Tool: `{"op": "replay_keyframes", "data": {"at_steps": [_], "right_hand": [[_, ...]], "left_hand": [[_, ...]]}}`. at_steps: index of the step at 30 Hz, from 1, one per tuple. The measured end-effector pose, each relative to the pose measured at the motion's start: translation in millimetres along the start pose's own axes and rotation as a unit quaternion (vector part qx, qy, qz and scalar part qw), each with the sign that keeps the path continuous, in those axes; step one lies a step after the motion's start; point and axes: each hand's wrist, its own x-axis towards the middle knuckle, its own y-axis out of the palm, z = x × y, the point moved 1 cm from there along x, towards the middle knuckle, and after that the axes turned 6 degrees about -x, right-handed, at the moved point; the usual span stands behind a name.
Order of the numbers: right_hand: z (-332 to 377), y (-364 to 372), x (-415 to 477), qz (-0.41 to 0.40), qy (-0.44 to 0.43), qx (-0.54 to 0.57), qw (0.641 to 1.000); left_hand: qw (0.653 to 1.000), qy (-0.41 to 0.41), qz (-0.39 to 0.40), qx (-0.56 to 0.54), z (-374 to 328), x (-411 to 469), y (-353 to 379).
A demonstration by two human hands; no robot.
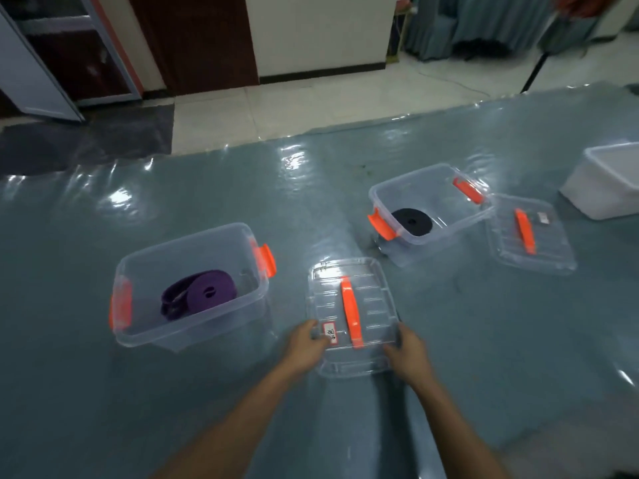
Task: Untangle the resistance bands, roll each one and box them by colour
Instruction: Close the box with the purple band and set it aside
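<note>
Purple band [204,293] sits coiled flat in its box [193,328], loose tail trailing left. Left hand [306,347] and right hand [408,354] have fingers curled round the lid [375,299] sides, its orange handle [351,312] running straight away.

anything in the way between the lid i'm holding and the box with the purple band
Nothing visible. The left hand and right hand grip the lid; the open box sits just left of it, only mat between.

Bare left forearm [224,420], bare right forearm [460,437], both uncovered to the wrist, left hand [306,347], right hand [408,354]
</note>
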Motion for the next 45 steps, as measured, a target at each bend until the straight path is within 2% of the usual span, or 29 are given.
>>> {"op": "replay_keyframes", "data": {"at_steps": [4,8,13,17,20,27,31,35,40,43,45], "right_hand": [[-1.6,0.6,0.0,-0.032,0.079,0.105,0.991],[-11.8,-0.4,-6.3,-0.027,0.132,0.145,0.98],[-11.7,-1.7,-16.9,-0.038,0.135,0.179,0.974],[12.7,-3.8,-20.2,-0.02,0.081,0.212,0.974],[39.2,-4.8,-17.1,-0.001,0.012,0.188,0.982],[145.0,1.7,3.1,0.001,-0.165,0.071,0.984],[216.8,15.6,19.6,-0.01,-0.266,-0.025,0.964],[280.8,31.5,34.5,-0.009,-0.359,-0.079,0.93],[332.1,54.9,41.6,-0.032,-0.395,-0.073,0.915],[333.5,69.7,41.3,-0.025,-0.355,-0.037,0.934],[328.1,77.9,41.0,-0.001,-0.298,0.014,0.954]], "left_hand": [[0.998,-0.005,-0.041,-0.045,-2.7,-4.7,12.2],[0.998,0.03,-0.057,-0.023,-12.1,-12.0,5.9],[0.993,0.092,-0.072,-0.027,-34.2,-25.7,-12.6],[0.984,0.142,-0.078,-0.068,-59.3,-41.2,-49.3],[0.977,0.163,-0.091,-0.106,-71.8,-49.8,-90.3],[0.947,0.145,-0.244,-0.15,-57.5,-60.6,-208.8],[0.945,0.112,-0.286,-0.108,-31.1,-62.8,-264.8],[0.931,0.084,-0.324,-0.143,-5.3,-61.1,-295.5],[0.902,0.057,-0.381,-0.197,18.4,-50.0,-307.7],[0.89,0.043,-0.399,-0.215,23.5,-41.4,-308.7],[0.883,0.029,-0.412,-0.221,24.0,-40.0,-305.8]]}}
